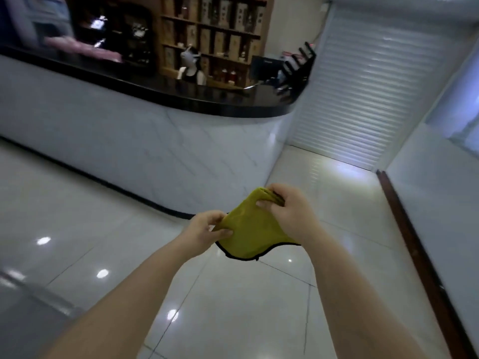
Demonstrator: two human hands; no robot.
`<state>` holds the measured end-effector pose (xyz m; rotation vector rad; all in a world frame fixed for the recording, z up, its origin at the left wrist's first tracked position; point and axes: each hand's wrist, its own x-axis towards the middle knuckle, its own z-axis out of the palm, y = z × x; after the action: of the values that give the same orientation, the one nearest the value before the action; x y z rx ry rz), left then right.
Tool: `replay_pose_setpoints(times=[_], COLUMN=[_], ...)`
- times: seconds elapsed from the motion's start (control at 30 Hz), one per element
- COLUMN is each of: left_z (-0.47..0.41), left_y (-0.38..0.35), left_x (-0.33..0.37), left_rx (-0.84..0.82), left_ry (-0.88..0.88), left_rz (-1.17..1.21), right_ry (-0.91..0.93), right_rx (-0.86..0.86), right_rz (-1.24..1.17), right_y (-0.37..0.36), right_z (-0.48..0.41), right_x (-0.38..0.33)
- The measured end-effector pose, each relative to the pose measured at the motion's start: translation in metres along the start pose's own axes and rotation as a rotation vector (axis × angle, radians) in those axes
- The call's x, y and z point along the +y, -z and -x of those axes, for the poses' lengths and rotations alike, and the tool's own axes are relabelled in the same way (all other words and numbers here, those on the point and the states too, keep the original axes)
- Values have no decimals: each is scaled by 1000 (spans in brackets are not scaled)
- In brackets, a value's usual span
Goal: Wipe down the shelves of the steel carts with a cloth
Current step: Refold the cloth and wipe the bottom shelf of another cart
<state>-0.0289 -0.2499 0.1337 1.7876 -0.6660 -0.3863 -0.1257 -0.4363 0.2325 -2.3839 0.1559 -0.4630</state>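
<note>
A folded yellow-green cloth with a black hem hangs in the air in front of me, held by both hands above the floor. My left hand pinches its left edge between thumb and fingers. My right hand grips its upper right corner, fingers curled over the bunched fabric. No steel cart shows in this view.
A curved white counter with a black top runs across the left and middle. A person stands behind it before wooden shelves. A white roller shutter is at the right. Glossy floor tiles lie below.
</note>
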Motion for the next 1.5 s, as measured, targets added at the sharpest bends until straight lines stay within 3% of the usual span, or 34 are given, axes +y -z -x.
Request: replay_pose_setpoints(times=[0.17,0.37,0.7,0.93,1.23,1.5], left_z=[-56,-125,-189,-204,-184,-138], left_y=[64,185,333,409,440,447], left_x=[-9,-33,-92,-149,-209,-288], left_rx=[392,688,1210,1581,2128,2395], left_ry=[38,32,169,297,500,783], left_rz=[-7,-41,-49,-66,45,120], right_ry=[27,93,151,314,539,591], right_rx=[-49,-155,-479,-797,-1261,-1602], right_rz=[-231,-454,-677,-768,-706,-535], right_y=[-50,-145,-299,-432,-599,-719], right_z=[-116,-263,-444,-549,-578,-524], right_x=[25,2,-57,-112,-208,-243])
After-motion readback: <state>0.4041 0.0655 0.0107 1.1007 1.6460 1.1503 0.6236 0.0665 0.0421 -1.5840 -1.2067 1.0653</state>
